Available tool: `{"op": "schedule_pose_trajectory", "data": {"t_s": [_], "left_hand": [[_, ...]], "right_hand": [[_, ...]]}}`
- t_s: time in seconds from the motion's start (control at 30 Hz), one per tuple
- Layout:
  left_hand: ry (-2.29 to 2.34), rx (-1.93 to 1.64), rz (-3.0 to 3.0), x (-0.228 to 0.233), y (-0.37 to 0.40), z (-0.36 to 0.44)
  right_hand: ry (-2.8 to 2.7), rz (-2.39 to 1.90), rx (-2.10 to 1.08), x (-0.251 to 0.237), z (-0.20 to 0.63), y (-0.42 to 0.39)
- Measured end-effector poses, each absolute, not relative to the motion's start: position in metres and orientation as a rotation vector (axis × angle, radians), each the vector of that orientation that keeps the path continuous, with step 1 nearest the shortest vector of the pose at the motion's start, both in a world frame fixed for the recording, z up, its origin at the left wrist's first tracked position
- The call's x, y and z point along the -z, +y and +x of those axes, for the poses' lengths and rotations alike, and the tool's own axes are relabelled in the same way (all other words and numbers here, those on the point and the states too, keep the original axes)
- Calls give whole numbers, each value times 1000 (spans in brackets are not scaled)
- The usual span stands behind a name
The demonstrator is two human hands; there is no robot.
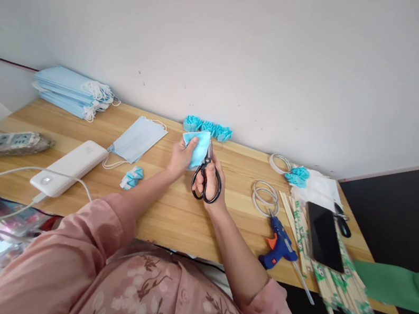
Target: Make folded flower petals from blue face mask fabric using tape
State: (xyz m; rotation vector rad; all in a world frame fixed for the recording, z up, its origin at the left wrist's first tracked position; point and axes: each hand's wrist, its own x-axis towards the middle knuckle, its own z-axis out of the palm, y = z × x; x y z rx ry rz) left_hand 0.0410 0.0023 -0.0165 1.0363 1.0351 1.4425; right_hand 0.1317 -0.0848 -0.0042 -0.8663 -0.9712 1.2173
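Note:
My left hand (180, 156) pinches a small light-blue piece of mask fabric (197, 147) above the middle of the wooden table (167, 214). My right hand (211, 179) grips black-handled scissors (205, 177), whose blades meet the right edge of the fabric piece. Just behind the hands, several blue fabric rosettes (208, 127) lie in a row by the wall. A folded blue scrap (133, 177) lies on the table left of my left forearm.
A stack of blue face masks (71, 91) and a loose mask (138, 138) lie at left, with a white power bank (69, 167) and its cable. At right: tape rolls (265, 194), blue glue gun (279, 243), chopstick packets (320, 261), phone (325, 235), more rosettes (297, 175).

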Motion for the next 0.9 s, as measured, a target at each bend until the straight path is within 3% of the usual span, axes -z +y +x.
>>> {"op": "schedule_pose_trajectory", "data": {"t_s": [0.3,0.9], "left_hand": [[1064,-1435,1073,11,2,35],[1038,-1318,1109,4,-7,38]], "right_hand": [[-945,-890,-1421,-1,139,-83],[-947,-899,-1349,-2,143,-83]]}}
